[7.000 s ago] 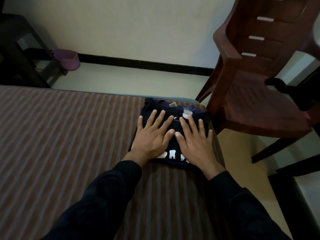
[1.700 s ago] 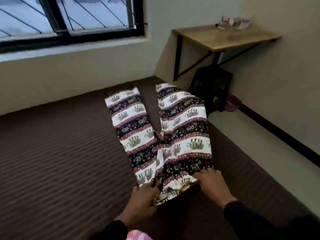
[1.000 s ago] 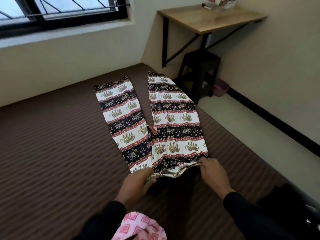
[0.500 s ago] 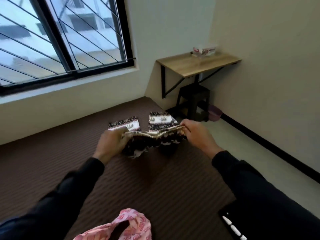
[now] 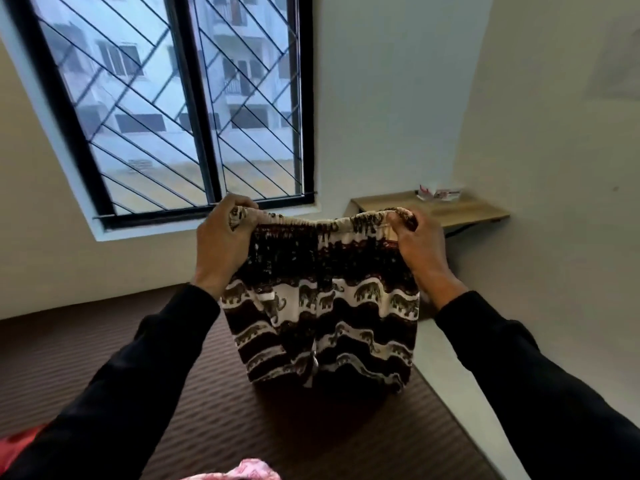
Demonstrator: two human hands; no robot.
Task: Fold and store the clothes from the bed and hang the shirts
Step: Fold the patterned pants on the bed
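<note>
Head view looks across the bed [image 5: 194, 420], whose brown ribbed cover lies below both hands and is the surface the folding is done on. Hanging down from the fingers are the trousers [image 5: 325, 306], patterned in dark and pale bands with elephants; they are held up by the waistband, stretched level between the two hands, so that the cloth drops straight and its creases fall out before a fold is laid, or so I judge. Their lower part is out of sight behind the hanging cloth, so whether the legs touch the bed cannot be told. The left hand [image 5: 223, 249] grips the left end of the waistband, fingers curled over the elastic with the cloth pinched inside; the right hand [image 5: 417, 245] does the same at the right end, fingers and thumb closed on the gathered edge. Behind the fingers stand the window [image 5: 180, 109] and, beyond the right hand, a wall shelf [image 5: 433, 206]. Well below the wrists, at the near edge, a pink garment [image 5: 242, 473] waits on the bed. Half a second ago the waistband was held low, just above the bed, with the leg ends lying flat beyond it; now both hands have risen in front of the window and the trousers hang.
</note>
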